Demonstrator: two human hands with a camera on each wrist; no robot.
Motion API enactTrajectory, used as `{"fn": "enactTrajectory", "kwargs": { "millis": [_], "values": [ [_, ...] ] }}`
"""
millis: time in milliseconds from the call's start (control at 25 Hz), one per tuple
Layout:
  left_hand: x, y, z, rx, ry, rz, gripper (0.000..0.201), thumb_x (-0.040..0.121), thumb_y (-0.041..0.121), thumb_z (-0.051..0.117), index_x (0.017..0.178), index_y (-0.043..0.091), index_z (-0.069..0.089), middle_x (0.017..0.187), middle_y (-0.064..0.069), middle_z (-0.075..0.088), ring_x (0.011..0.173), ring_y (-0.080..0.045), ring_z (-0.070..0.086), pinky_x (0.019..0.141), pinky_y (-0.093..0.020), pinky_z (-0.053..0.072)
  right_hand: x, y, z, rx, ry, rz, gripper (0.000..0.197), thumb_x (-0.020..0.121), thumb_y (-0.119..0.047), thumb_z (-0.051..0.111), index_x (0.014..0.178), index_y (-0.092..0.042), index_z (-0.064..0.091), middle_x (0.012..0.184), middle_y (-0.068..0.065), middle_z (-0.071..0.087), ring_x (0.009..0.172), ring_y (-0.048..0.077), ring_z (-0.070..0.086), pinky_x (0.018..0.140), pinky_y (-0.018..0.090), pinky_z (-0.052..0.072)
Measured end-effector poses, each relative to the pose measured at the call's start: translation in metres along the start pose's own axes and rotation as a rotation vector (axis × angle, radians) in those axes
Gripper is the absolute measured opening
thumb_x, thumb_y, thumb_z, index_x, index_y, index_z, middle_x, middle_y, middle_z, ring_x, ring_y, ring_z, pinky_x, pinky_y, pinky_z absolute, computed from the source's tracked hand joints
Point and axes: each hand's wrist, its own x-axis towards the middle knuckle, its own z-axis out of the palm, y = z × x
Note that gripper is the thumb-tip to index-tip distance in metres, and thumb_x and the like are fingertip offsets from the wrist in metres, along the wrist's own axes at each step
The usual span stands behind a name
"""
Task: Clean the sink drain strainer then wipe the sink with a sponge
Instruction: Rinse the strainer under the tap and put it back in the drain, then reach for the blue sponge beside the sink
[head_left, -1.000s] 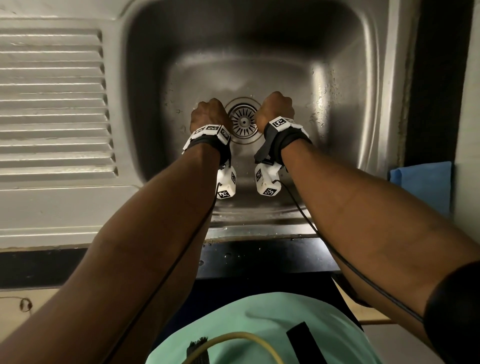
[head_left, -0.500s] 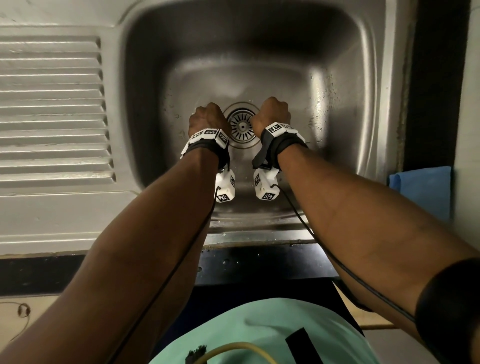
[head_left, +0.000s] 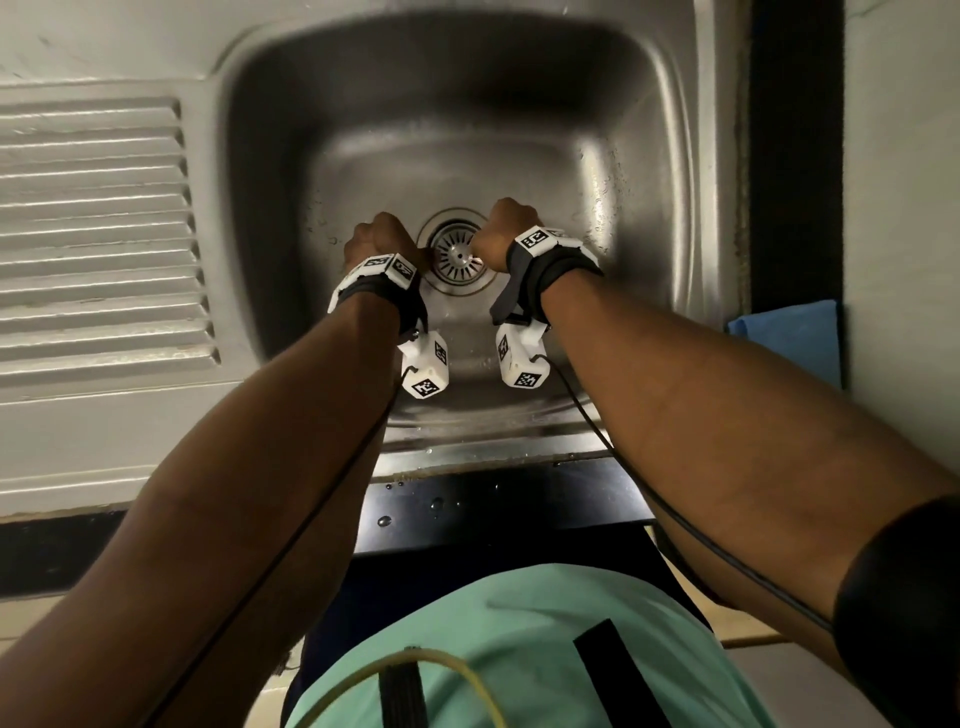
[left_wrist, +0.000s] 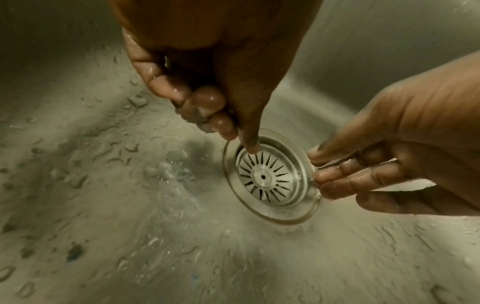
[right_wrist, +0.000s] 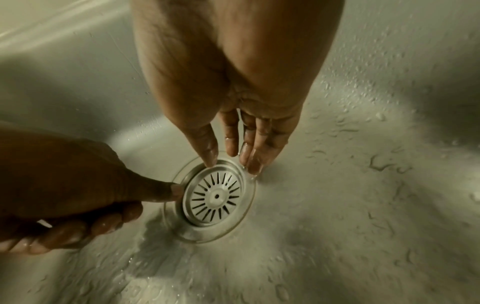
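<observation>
The round metal drain strainer (head_left: 460, 254) sits in its drain at the bottom of the wet steel sink (head_left: 467, 130). My left hand (head_left: 382, 239) is at its left side. In the left wrist view the left hand (left_wrist: 237, 137) has its fingers curled, and its thumb tip touches the edge of the strainer (left_wrist: 263, 176). My right hand (head_left: 506, 223) is at the strainer's right side. In the right wrist view the right hand (right_wrist: 231, 152) has nearly straight fingers, with its thumb tip on the rim of the strainer (right_wrist: 217, 196) and its fingertips on the drain flange. No sponge is in view.
A ribbed drainboard (head_left: 93, 234) lies left of the basin. A blue cloth-like thing (head_left: 789, 338) lies on the counter at the right, beside a dark gap and a wall. Water drops cover the basin floor, and the sink's front rim is close to my body.
Both hands stay on either side of the strainer. The whole view has shifted slightly, so hands and drain sit a little lower and further left in the picture.
</observation>
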Motion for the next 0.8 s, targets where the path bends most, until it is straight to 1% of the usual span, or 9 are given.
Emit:
{"fn": "enactTrajectory", "kwargs": {
  "millis": [80, 160, 280, 360, 440, 560, 640, 720, 800],
  "values": [
    [-0.006, 0.003, -0.013, -0.026, 0.012, 0.016, 0.072, 0.075, 0.058, 0.085, 0.123, 0.01, 0.064, 0.124, -0.018, 0.066, 0.112, -0.04, 0.065, 0.097, -0.047, 0.056, -0.01, -0.004, -0.01, -0.002, 0.026, -0.023, 0.02, 0.09, -0.02, 0.061, 0.105, -0.007, 0.066, 0.119, 0.017, 0.066, 0.096, 0.033, 0.063, 0.074, 0.027, 0.043],
    [-0.011, 0.008, -0.022, -0.052, 0.031, 0.04, 0.069, 0.075, 0.059, 0.084, 0.118, 0.009, 0.065, 0.117, -0.017, 0.069, 0.104, -0.04, 0.068, 0.092, -0.047, 0.059, -0.021, -0.009, -0.02, -0.003, 0.049, -0.044, 0.009, 0.091, -0.017, 0.058, 0.093, -0.009, 0.061, 0.114, 0.016, 0.067, 0.086, 0.031, 0.059, 0.073, 0.028, 0.043],
    [-0.024, 0.015, -0.035, -0.096, 0.017, 0.113, 0.061, 0.078, 0.062, 0.077, 0.104, 0.007, 0.067, 0.103, -0.014, 0.074, 0.089, -0.036, 0.073, 0.083, -0.044, 0.062, -0.041, -0.015, -0.033, 0.007, 0.093, -0.074, 0.008, 0.091, -0.015, 0.056, 0.091, -0.008, 0.059, 0.112, 0.017, 0.067, 0.088, 0.032, 0.06, 0.072, 0.029, 0.045],
    [-0.043, 0.024, -0.045, -0.089, 0.008, 0.197, 0.054, 0.087, 0.056, 0.072, 0.1, 0.003, 0.067, 0.099, -0.012, 0.072, 0.088, -0.035, 0.07, 0.078, -0.036, 0.058, -0.056, -0.017, -0.041, 0.023, 0.118, -0.087, 0.01, 0.09, -0.015, 0.056, 0.094, -0.007, 0.061, 0.112, 0.018, 0.067, 0.091, 0.033, 0.062, 0.072, 0.029, 0.045],
    [-0.069, 0.032, -0.058, -0.058, -0.001, 0.324, 0.044, 0.096, 0.046, 0.066, 0.102, 0.002, 0.071, 0.102, -0.017, 0.073, 0.096, -0.039, 0.069, 0.073, -0.036, 0.051, -0.073, -0.018, -0.045, 0.036, 0.137, -0.095, 0.007, 0.09, -0.014, 0.057, 0.091, -0.008, 0.059, 0.113, 0.018, 0.067, 0.085, 0.032, 0.059, 0.071, 0.028, 0.044],
    [-0.102, 0.036, -0.071, -0.036, 0.027, 0.459, 0.035, 0.101, 0.03, 0.06, 0.115, 0.001, 0.07, 0.117, -0.019, 0.072, 0.112, -0.04, 0.065, 0.085, -0.039, 0.051, -0.1, -0.016, -0.048, 0.05, 0.172, -0.105, 0.007, 0.09, -0.015, 0.056, 0.089, -0.008, 0.055, 0.111, 0.018, 0.067, 0.079, 0.03, 0.057, 0.068, 0.027, 0.042],
    [-0.12, 0.038, -0.077, -0.016, 0.042, 0.523, 0.032, 0.101, 0.026, 0.057, 0.114, -0.001, 0.07, 0.117, -0.02, 0.072, 0.112, -0.041, 0.065, 0.086, -0.038, 0.05, -0.119, -0.013, -0.05, 0.056, 0.204, -0.114, 0.009, 0.091, -0.018, 0.056, 0.089, -0.009, 0.056, 0.11, 0.019, 0.068, 0.078, 0.03, 0.056, 0.067, 0.028, 0.041],
    [-0.137, 0.039, -0.08, -0.004, 0.052, 0.575, 0.034, 0.101, 0.024, 0.057, 0.123, 0.001, 0.068, 0.126, -0.019, 0.07, 0.119, -0.039, 0.063, 0.095, -0.039, 0.051, -0.139, -0.008, -0.051, 0.062, 0.238, -0.125, 0.014, 0.092, -0.019, 0.057, 0.092, -0.006, 0.061, 0.107, 0.019, 0.069, 0.077, 0.03, 0.056, 0.067, 0.029, 0.04],
    [-0.154, 0.042, -0.08, 0.033, 0.056, 0.626, 0.039, 0.102, 0.022, 0.056, 0.134, 0.002, 0.063, 0.136, -0.018, 0.065, 0.127, -0.036, 0.059, 0.104, -0.039, 0.047, -0.158, 0.0, -0.051, 0.083, 0.272, -0.118, 0.02, 0.092, -0.018, 0.057, 0.099, -0.002, 0.064, 0.104, 0.018, 0.068, 0.079, 0.03, 0.057, 0.067, 0.029, 0.04]
  ]
}}
